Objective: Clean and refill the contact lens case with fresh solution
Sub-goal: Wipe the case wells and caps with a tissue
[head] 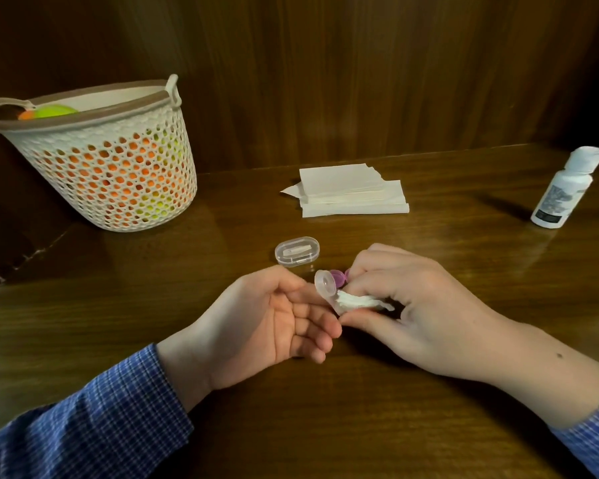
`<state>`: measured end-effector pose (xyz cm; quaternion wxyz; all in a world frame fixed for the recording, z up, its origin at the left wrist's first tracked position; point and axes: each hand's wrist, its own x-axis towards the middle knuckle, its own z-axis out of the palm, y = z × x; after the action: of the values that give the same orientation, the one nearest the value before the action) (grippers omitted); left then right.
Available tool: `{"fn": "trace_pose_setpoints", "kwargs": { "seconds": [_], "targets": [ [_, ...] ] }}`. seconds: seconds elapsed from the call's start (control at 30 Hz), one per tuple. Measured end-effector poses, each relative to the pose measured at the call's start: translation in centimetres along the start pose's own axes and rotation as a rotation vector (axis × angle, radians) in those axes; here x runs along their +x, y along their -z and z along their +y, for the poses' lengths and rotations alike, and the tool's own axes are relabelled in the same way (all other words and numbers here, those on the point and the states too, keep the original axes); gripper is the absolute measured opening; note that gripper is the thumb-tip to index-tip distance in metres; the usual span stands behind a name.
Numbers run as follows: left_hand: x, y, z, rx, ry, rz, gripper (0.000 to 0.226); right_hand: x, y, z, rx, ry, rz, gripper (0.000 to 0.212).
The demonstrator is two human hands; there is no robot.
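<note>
The clear contact lens case with purple caps is held up between both hands above the wooden table. My left hand holds the case from the left with curled fingers. My right hand pinches a twisted piece of white tissue against the case's lower well. The white solution bottle stands at the far right with its flip cap open.
A small clear oval box lies just beyond the hands. A stack of white tissues sits at the middle back. A perforated white basket with orange and green items stands at the back left, before a wooden wall.
</note>
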<state>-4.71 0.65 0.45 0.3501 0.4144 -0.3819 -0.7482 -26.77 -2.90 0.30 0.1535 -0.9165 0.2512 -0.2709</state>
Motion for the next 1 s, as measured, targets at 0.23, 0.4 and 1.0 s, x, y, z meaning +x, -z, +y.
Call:
{"fn": "trace_pose_setpoints", "kwargs": {
  "seconds": [0.23, 0.4, 1.0],
  "targets": [
    [0.1, 0.6, -1.4, 0.496, -0.384, 0.070, 0.031, 0.2, -0.1, -0.1, 0.224, -0.134, -0.033, 0.014],
    [0.2, 0.7, -1.4, 0.410, -0.333, 0.058, 0.024, 0.2, 0.4, -0.2, 0.384, -0.248, -0.080, 0.010],
    [0.5, 1.5, -1.4, 0.196, -0.305, -0.010, 0.035, -0.3, -0.6, -0.4, 0.178, -0.088, 0.160, 0.021]
  ]
}}
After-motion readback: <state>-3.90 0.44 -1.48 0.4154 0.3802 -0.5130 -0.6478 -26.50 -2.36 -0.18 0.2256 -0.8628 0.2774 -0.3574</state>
